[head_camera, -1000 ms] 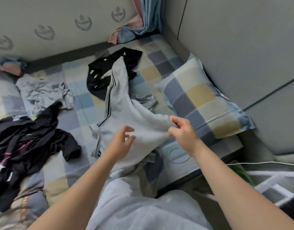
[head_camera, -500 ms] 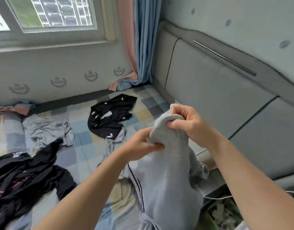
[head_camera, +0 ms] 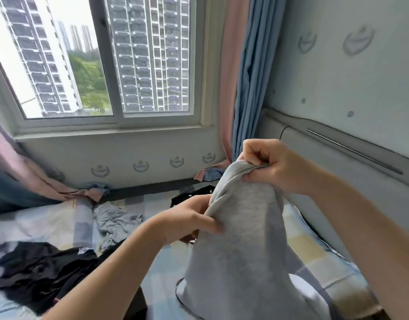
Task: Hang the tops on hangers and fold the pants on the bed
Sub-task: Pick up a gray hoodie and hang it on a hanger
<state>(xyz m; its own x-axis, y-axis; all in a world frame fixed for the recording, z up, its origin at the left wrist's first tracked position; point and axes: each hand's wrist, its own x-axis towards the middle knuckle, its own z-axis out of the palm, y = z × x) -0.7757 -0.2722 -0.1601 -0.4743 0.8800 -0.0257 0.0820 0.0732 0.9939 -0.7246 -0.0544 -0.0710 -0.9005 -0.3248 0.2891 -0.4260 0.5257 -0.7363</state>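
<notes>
Head view tilted upward, grey garment (head_camera: 241, 241) lifted higher, left hand (head_camera: 187, 219) and right hand (head_camera: 271, 166) both gripping it

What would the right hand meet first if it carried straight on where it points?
Likely the curtain by the window: the right hand, gripping the grey garment, points up-left at it. Depth is unclear.

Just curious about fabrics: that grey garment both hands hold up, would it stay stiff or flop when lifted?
Probably floppy: the grey garment hangs limp below where the right hand and left hand pinch its edge. Likely light, since those pinches lift it. Probably not slippery: the knit looks matte.
</notes>
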